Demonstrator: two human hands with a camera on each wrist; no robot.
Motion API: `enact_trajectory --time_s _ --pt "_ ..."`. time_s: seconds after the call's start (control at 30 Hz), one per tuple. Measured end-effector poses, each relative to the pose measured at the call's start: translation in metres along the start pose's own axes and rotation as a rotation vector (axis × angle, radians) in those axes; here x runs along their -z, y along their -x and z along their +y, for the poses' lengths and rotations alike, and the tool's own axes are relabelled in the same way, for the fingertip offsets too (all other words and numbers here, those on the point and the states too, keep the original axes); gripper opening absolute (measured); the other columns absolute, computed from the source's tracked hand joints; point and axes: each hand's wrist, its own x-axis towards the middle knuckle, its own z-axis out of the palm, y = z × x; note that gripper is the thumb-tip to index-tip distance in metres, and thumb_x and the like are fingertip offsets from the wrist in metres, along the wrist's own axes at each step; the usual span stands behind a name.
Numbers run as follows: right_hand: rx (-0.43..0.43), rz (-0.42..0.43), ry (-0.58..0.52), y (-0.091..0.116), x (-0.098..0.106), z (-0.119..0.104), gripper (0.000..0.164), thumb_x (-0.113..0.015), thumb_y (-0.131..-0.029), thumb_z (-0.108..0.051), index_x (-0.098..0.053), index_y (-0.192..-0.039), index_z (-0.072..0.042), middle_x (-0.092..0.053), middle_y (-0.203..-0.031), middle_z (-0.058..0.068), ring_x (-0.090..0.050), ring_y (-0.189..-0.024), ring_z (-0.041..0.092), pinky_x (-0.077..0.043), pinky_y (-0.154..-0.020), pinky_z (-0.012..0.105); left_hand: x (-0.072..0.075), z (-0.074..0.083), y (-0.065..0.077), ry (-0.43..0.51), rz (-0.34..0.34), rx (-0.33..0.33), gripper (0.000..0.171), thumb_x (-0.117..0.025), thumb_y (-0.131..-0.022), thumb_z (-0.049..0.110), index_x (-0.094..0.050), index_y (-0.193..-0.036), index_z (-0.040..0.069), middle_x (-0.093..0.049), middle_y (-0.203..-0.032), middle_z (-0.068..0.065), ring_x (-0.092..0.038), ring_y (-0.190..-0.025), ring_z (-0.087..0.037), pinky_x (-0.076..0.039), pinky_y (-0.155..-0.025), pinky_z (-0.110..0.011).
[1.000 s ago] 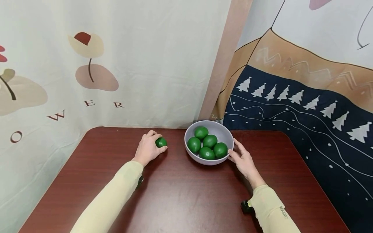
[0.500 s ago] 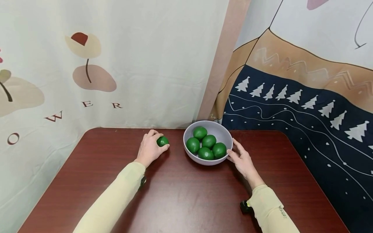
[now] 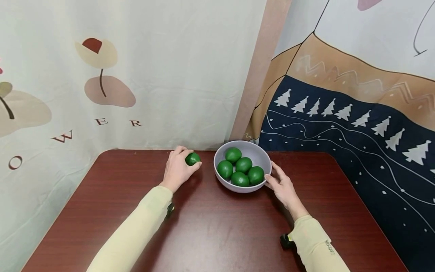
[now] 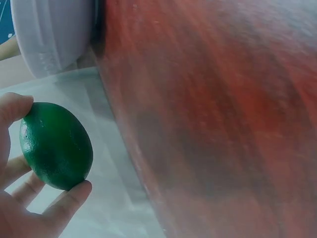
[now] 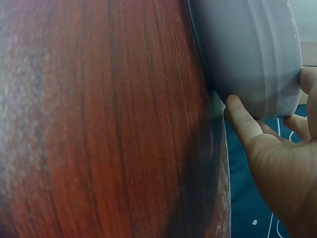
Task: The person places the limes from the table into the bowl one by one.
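In the head view my left hand [image 3: 177, 169] pinches a green lime [image 3: 192, 159] between thumb and fingertips, left of the bowl and seemingly just above the table. The left wrist view shows the same smooth, oval lime [image 4: 57, 146] with fingertips at both ends. A lavender-grey bowl [image 3: 242, 189] stands at the table's back, holding several more limes [image 3: 244, 165]. My right hand [image 3: 283, 189] holds the bowl at its right side, thumb at the rim. In the right wrist view, fingers [image 5: 242, 119] touch the outer wall of the bowl [image 5: 247, 54].
The dark red-brown wooden table [image 3: 204, 226] reaches back to a pale printed curtain [image 3: 176, 75]. Another curtain [image 3: 326, 124], navy with white trees, hangs behind the table's right side. Dark wrist devices [image 3: 287, 241] sit at the sleeve cuffs.
My left hand has moved slightly right and away from me with the lime, which appears to have risen off the table. The right hand and the bowl keep their places.
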Motion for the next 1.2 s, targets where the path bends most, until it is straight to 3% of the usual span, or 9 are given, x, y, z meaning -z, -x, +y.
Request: enact_trajectory --time_s 0.83,1.2 --pt "0.014 0.004 -0.017 0.001 -0.001 -0.001 0.064 -0.054 -0.105 -0.001 -0.026 -0.163 -0.003 -0.038 -0.157 0.033 -0.063 -0.102 -0.002 -0.053 -0.099 0.041 0.001 0.042 -0.019 0.055 0.069 -0.053 0.044 -0.085 -0.081 0.033 -0.076 -0.116 0.009 -0.060 -0.118 -0.007 -0.055 -0.106 -0.034 -0.051 -0.082 -0.046" --pt "-0.003 -0.002 0.011 0.001 0.000 -0.002 0.065 -0.054 -0.105 -0.003 -0.027 -0.164 -0.006 -0.039 -0.158 0.029 -0.063 -0.102 -0.003 -0.056 -0.096 0.033 -0.004 0.057 -0.023 0.069 0.046 -0.030 0.044 -0.085 -0.082 0.032 -0.075 -0.119 0.010 -0.059 -0.121 -0.005 -0.054 -0.105 -0.032 -0.050 -0.081 -0.047"
